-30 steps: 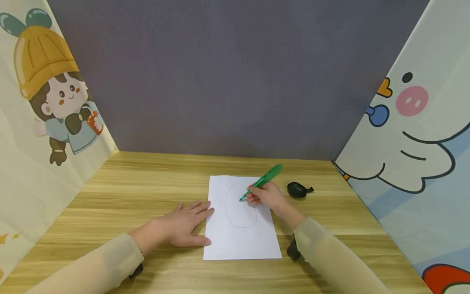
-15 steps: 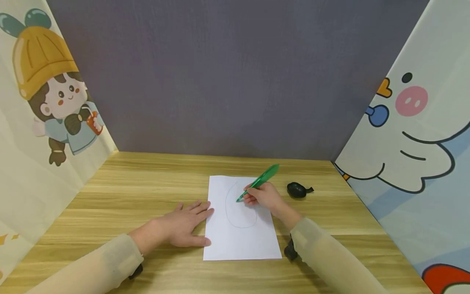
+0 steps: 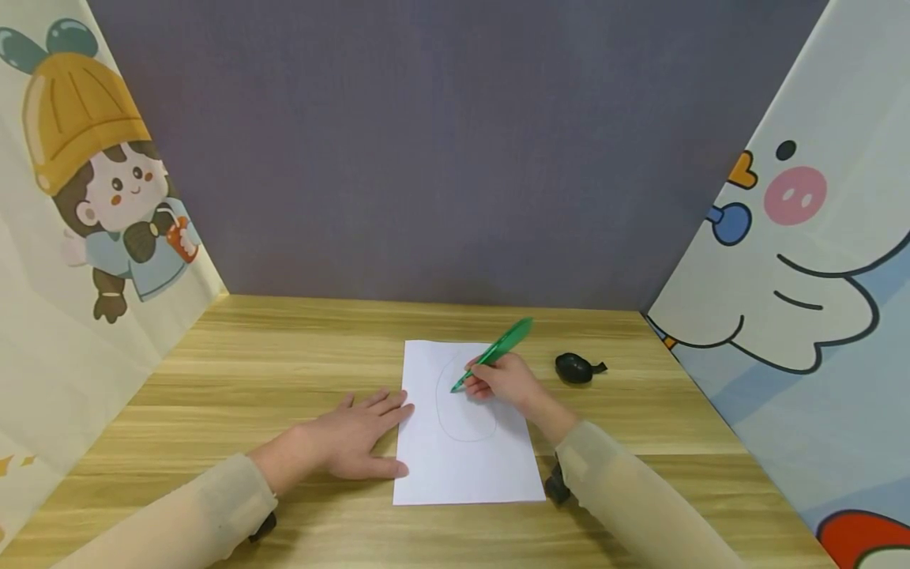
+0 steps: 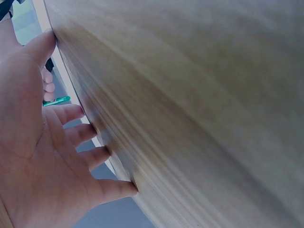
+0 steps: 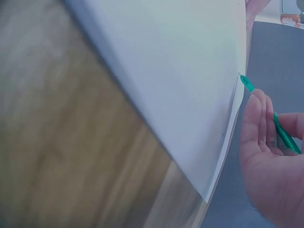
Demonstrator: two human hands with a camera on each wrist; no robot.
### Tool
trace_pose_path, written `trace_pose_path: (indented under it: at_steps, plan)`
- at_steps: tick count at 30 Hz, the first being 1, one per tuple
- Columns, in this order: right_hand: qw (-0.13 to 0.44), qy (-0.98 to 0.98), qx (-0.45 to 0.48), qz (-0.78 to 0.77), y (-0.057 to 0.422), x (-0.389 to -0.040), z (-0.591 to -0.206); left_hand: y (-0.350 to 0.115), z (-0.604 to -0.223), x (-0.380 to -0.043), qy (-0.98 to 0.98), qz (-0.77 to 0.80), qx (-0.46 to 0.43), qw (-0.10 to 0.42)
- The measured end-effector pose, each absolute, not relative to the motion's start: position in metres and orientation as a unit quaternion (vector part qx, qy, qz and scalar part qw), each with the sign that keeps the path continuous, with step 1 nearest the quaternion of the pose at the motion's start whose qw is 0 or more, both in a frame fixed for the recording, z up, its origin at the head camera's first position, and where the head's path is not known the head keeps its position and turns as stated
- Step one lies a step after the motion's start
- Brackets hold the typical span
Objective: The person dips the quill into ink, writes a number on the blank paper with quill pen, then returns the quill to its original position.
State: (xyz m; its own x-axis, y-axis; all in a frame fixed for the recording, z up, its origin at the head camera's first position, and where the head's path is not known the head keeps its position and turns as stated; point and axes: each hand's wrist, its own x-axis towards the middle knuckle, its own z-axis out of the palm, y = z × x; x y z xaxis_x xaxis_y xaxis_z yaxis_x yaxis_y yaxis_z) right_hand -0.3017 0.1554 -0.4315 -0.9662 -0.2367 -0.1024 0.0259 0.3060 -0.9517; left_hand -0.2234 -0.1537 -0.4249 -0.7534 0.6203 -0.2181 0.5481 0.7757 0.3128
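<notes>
A white sheet of paper (image 3: pixel 469 474) lies on the wooden table, bearing a thin, rounded outline in its upper half. My right hand (image 3: pixel 506 381) pinches a green pen (image 3: pixel 501 345) whose top end is shaped like a leaf or feather. The pen leans up to the right, its tip at the paper inside the outline. In the right wrist view the pen (image 5: pixel 247 83) passes between thumb and fingers, tip right at the sheet. My left hand (image 3: pixel 355 437) rests flat with spread fingers, fingertips and thumb over the paper's left edge.
A small black rounded object (image 3: pixel 574 368) with a short tail sits on the table (image 3: pixel 284 348) right of the paper. A dark grey panel (image 3: pixel 441 158) stands behind the table. Cartoon-printed sheets (image 3: pixel 43 332) border both sides.
My right hand has slid a little to the left with the pen, its tip crossing the inside of the outline. The left hand and the paper stay in place.
</notes>
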Motion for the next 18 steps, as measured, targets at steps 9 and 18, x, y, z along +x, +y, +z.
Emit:
trace_pose_path:
  at_steps: [9, 18]
  plan:
    - [0.117, 0.799, -0.073, -0.585, 0.1508, -0.3018, -0.4315, -0.1543, -0.4231, -0.2207, 0.927, 0.116, 0.321, 0.154]
    - [0.116, 0.803, -0.077, -0.580, 0.1473, -0.3014, -0.4332, -0.1540, -0.4256, -0.2235, 0.930, 0.113, 0.314, 0.153]
